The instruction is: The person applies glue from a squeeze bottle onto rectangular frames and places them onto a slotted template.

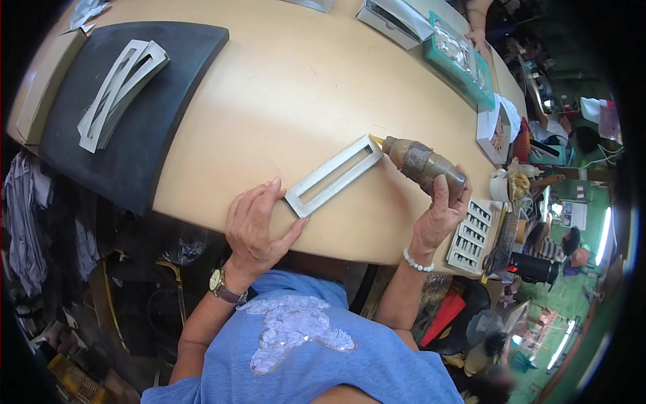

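Note:
A pale grey rectangular frame (334, 176) with a long slot lies slanted on the table. My left hand (257, 225) steadies its near left end, fingertips at one corner and thumb at the other. In my right hand (441, 219) is a brown squeeze bottle (424, 163), wrapped around its middle and tipped over. Its yellow nozzle touches or nearly touches the frame's far right end. What is inside the bottle cannot be made out.
Several similar frames (121, 94) are stacked on a black board (182, 87) at the left. A slotted pale tray (471, 234) sits right of my right hand. A green basket (461, 60) and white box (393, 23) stand far right, near another person's hand (476, 39).

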Motion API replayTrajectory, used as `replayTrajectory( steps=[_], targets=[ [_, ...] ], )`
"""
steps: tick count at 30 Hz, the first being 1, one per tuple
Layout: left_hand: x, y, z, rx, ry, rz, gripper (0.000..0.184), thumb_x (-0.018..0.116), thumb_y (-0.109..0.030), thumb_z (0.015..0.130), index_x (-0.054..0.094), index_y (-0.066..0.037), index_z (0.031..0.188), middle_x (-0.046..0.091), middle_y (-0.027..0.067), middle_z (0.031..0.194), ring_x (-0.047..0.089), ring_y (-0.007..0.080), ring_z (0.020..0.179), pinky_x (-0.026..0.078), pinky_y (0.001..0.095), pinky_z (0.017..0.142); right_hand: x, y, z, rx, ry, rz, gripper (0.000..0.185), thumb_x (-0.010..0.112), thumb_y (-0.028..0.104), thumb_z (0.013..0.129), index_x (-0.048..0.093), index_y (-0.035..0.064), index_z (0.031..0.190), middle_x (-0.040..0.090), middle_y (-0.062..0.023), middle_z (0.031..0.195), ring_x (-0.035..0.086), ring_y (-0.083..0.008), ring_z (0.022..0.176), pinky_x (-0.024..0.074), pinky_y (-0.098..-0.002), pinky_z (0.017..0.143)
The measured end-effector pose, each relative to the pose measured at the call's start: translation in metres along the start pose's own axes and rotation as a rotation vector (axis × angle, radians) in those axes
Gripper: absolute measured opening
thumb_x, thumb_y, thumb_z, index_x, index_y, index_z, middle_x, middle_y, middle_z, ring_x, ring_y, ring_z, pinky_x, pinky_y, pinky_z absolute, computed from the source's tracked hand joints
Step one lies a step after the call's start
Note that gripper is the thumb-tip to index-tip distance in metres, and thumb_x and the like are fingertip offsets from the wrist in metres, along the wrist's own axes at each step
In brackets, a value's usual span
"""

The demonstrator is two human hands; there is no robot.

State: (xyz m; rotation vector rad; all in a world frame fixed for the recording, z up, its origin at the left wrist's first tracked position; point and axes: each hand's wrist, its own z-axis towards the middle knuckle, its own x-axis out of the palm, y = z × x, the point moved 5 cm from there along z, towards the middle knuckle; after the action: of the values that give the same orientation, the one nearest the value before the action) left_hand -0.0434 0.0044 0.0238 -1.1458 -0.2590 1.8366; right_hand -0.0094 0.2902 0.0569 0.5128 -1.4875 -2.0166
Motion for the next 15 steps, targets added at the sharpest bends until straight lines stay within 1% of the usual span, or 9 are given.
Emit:
replayTrajectory(
  steps=[7,10,13,15],
  targets=[
    [0.0,0.0005,0.0,-0.011,-0.002,0.001,0.073,0.08,-0.018,0.065,0.046,0.001,0.126,0.064,0.0099,0.093,0.06,0.0275,0.091,0.045,0.0406,0.083,-0.0013,-0.0017,0.0012,-0.002,0.006,0.016,0.045,0.072,0.006,0.078,0.052,0.0009,0.118,0.058,-0.0085,0.105,0.058,-0.0159,0.095,0.0483,-0.029,0.086],
    [-0.0001,0.0008,-0.0008,-0.026,-0.004,0.001,0.068,0.079,-0.019,0.065,0.049,0.001,0.123,0.065,0.0099,0.094,0.059,0.0268,0.094,0.046,0.0397,0.083,-0.0007,-0.0025,0.0017,-0.043,0.014,0.003,0.04,0.07,0.01,0.082,0.053,0.0012,0.117,0.061,-0.0094,0.101,0.06,-0.0172,0.09,0.0515,-0.03,0.08],
    [0.0,0.0011,-0.0008,-0.022,-0.008,0.004,0.068,0.08,-0.019,0.065,0.049,0.001,0.123,0.065,0.0097,0.094,0.06,0.0266,0.094,0.046,0.0396,0.083,-0.0023,-0.0048,0.0008,0.005,0.001,0.04,0.042,0.071,0.006,0.079,0.053,0.0005,0.116,0.058,-0.0087,0.104,0.058,-0.0154,0.094,0.0488,-0.0284,0.086],
    [0.0,0.0008,-0.0009,-0.022,-0.005,0.007,0.068,0.08,-0.019,0.065,0.049,0.001,0.123,0.065,0.0096,0.094,0.06,0.0266,0.094,0.046,0.0395,0.083,-0.0019,-0.005,-0.0008,0.02,0.004,0.046,0.041,0.071,0.006,0.079,0.053,0.0003,0.116,0.059,-0.0086,0.102,0.058,-0.0152,0.093,0.0491,-0.0279,0.085]
  ],
)
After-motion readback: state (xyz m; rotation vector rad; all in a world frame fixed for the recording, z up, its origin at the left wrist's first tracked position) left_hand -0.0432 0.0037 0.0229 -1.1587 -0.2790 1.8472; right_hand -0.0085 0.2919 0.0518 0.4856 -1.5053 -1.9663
